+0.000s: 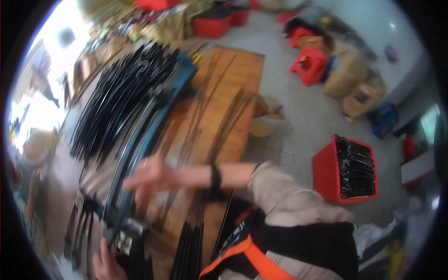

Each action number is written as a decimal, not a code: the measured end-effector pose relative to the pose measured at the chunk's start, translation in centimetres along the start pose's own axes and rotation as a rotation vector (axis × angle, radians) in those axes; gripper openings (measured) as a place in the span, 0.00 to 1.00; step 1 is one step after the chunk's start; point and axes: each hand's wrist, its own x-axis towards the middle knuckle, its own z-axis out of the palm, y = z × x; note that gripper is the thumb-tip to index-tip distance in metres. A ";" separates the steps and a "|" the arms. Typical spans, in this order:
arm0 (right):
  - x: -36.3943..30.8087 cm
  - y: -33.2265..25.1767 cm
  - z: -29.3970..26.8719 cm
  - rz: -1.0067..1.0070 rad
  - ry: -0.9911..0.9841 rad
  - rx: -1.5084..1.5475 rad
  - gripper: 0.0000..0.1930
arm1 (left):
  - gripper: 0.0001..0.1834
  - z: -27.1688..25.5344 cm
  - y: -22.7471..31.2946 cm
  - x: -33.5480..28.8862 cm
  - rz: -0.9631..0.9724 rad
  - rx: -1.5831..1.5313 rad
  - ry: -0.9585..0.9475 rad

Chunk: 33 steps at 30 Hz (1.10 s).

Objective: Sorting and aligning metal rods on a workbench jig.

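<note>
My right hand (150, 178) is over the long blue-green metal rail (158, 122) on the table, with its fingers pointing left. Motion smears those fingers, so whether they grip anything is unclear. Low in the picture, my left hand (106, 265) is beside a metal fixture (126, 237) at the rail's near end. One of its digits stretches up toward the fixture; the rest is cut off or blurred. Black strips (186, 249) lie in a bunch to the right of the fixture. A large pile of thin black strips (123, 100) covers the table left of the rail.
Thin dark rods (228, 119) lie on the wooden tabletop (249, 70). A red bin (324, 175) full of black parts stands on the floor to the right. Farther off are a red stool (310, 65), brown sacks (347, 70), a blue crate (383, 120) and red bins (212, 27).
</note>
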 end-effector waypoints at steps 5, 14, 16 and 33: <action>-0.2 -2.8 2.7 0.014 -0.055 0.042 0.20 | 0.24 -0.8 1.9 0.8 -0.123 -0.016 -0.247; -2.9 3.0 1.4 0.356 -0.309 -0.072 0.11 | 0.11 -7.4 -5.5 -3.4 -0.330 0.182 0.162; 0.5 0.8 4.7 0.704 -0.469 0.210 0.08 | 0.11 -8.3 -4.8 -3.5 -0.383 0.150 0.188; 8.3 -3.4 20.7 0.384 -0.770 0.582 0.06 | 0.12 -8.0 -5.6 -12.2 -0.650 0.028 0.169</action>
